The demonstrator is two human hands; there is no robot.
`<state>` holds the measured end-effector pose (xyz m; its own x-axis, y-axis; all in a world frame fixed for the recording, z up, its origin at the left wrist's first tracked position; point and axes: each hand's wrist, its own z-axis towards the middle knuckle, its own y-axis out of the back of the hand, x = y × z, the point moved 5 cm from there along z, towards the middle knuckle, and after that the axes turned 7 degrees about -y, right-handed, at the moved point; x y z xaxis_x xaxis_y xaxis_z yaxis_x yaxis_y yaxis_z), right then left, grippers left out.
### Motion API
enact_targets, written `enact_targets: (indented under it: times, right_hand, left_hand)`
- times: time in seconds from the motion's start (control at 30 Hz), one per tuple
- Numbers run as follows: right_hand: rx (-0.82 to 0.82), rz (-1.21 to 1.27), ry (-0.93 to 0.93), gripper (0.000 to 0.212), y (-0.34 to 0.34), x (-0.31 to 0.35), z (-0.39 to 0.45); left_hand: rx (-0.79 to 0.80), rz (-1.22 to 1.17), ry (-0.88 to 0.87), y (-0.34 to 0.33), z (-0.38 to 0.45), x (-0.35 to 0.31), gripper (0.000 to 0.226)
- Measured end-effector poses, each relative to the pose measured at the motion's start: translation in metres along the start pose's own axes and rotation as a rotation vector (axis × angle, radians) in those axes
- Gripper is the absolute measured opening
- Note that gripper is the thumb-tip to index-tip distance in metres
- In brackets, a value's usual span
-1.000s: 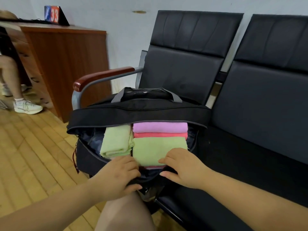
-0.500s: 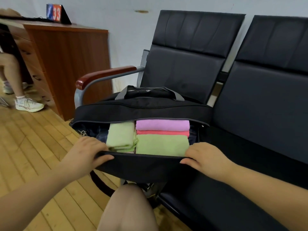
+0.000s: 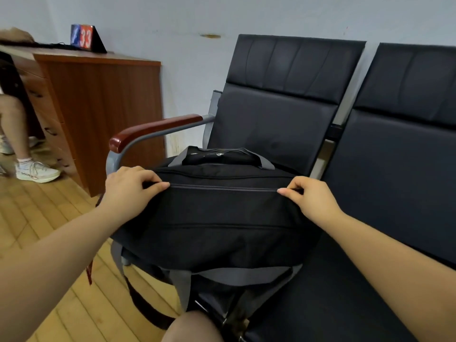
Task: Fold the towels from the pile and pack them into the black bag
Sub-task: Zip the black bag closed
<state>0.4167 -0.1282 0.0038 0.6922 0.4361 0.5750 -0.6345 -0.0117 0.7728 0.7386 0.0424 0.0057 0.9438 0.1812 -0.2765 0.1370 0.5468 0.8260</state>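
Bag point(image 3: 217, 213) soft, floppy, likely light; grab by grey handle point(image 3: 266, 164). Left hand point(image 3: 128, 191) and right hand point(image 3: 313, 198) pinching its top seam, frame center.

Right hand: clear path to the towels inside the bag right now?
Probably not. The black bag's flap is pulled over the opening and no towels show; the right hand and left hand both pinch the flap's edge.

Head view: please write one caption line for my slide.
Both hands, left hand and right hand, pinch the black bag along its top seam.
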Motion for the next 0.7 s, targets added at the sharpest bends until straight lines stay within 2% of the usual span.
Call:
enact_targets:
  times: [0.07, 0.13, 0.23, 0.3, 0.33, 0.4, 0.47, 0.57, 0.63, 0.7]
  right_hand:
    - [-0.016, -0.005, -0.104, 0.026, -0.015, -0.004, 0.012]
    - [-0.044, -0.135, -0.143, 0.024, -0.029, -0.006, 0.017]
    - [-0.248, -0.306, 0.018, 0.017, -0.043, 0.006, 0.006]
    - [-0.339, -0.289, 0.185, 0.032, -0.056, 0.028, -0.009]
    - [-0.312, -0.277, 0.258, 0.045, -0.067, 0.043, -0.014]
    - [-0.058, -0.258, 0.294, 0.074, -0.094, 0.073, -0.022]
    - [0.186, -0.324, 0.251, 0.096, -0.122, 0.082, -0.028]
    - [0.213, -0.421, 0.239, 0.101, -0.142, 0.072, -0.029]
    - [0.214, -0.431, 0.240, 0.102, -0.144, 0.067, -0.027]
    - [0.227, -0.432, 0.241, 0.105, -0.143, 0.066, -0.028]
  left_hand:
    - [0.055, 0.111, 0.078, -0.015, 0.015, 0.003, 0.023]
    - [0.145, 0.223, 0.120, -0.033, 0.022, 0.006, 0.029]
    - [0.163, 0.265, 0.127, -0.050, 0.023, 0.012, 0.031]
    - [0.137, 0.252, 0.127, -0.053, 0.024, 0.015, 0.031]
    - [0.130, 0.254, 0.123, -0.054, 0.024, 0.014, 0.031]
    - [0.129, 0.256, 0.105, -0.056, 0.025, 0.012, 0.030]
    - [0.133, 0.243, 0.080, -0.055, 0.024, 0.010, 0.030]
    - [0.102, 0.190, -0.036, -0.041, 0.017, 0.014, 0.037]
    - [0.053, 0.146, -0.181, -0.027, 0.003, 0.025, 0.059]
    - [0.107, 0.109, -0.273, -0.020, -0.017, 0.047, 0.084]
